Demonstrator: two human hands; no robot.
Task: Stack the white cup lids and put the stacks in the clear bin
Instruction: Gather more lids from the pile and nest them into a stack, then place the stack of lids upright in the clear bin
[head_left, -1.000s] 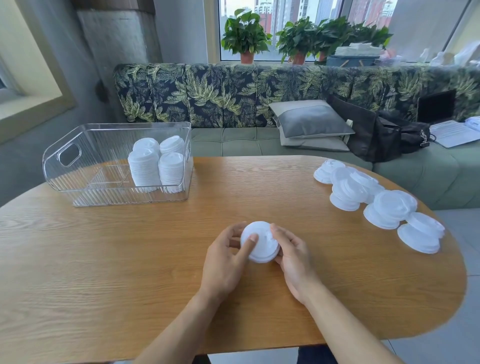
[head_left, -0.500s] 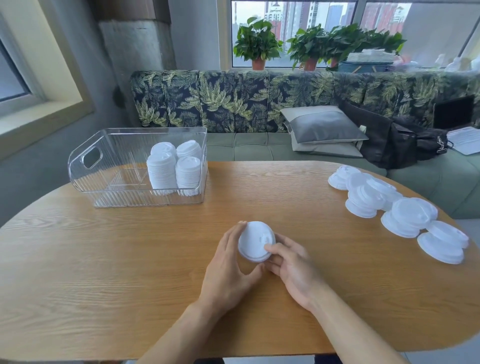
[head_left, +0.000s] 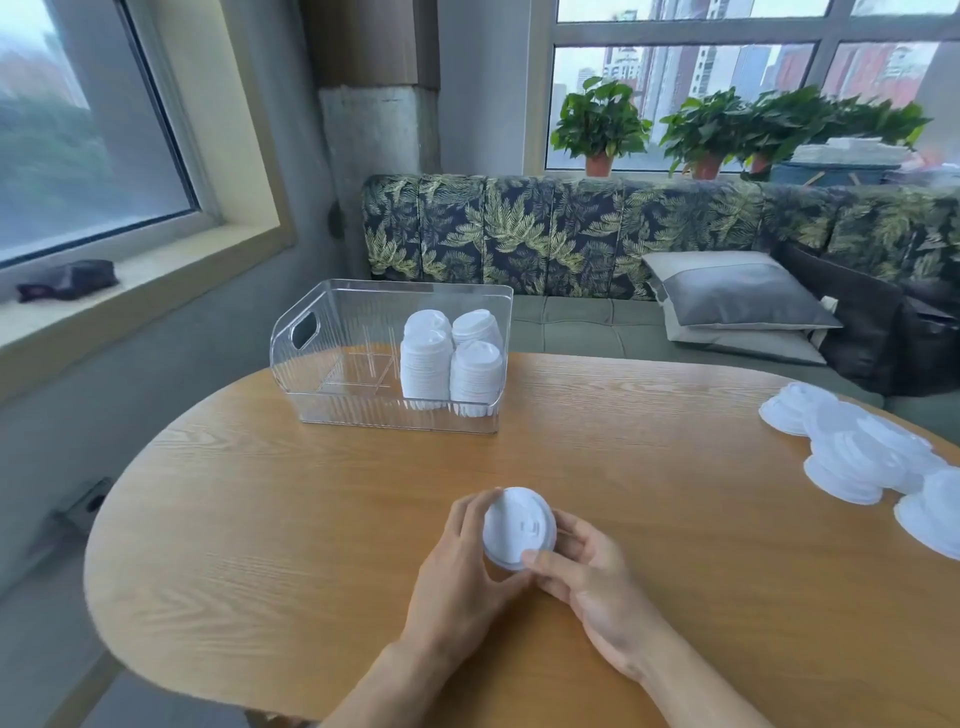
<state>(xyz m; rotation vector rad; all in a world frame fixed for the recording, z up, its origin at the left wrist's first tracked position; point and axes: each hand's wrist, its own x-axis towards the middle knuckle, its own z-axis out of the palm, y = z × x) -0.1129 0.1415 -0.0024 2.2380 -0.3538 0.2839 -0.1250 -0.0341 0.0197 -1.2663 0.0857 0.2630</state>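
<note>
Both hands met over the oval wooden surface (head_left: 311, 545), near its front edge. Left hand (head_left: 457, 577) cupped the side of a short stack of white round plastic cup lids (head_left: 518, 527); right hand (head_left: 597, 582) pinched its rim from the other side, thumb on the edge. Both grips were closed on the stack, tilted top toward the camera. Clear ribbed plastic bin (head_left: 332, 374) stood farther back, four tall lid stacks (head_left: 452, 364) crowded at its right end. Loose white lids (head_left: 862, 457) lay in overlapping heaps at the far right, blurred.

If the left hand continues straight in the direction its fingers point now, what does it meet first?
The left hand already touches the lid stack it holds together with the right hand. Beyond that, probably bare table, then perhaps the bin; depth is unclear.
</note>
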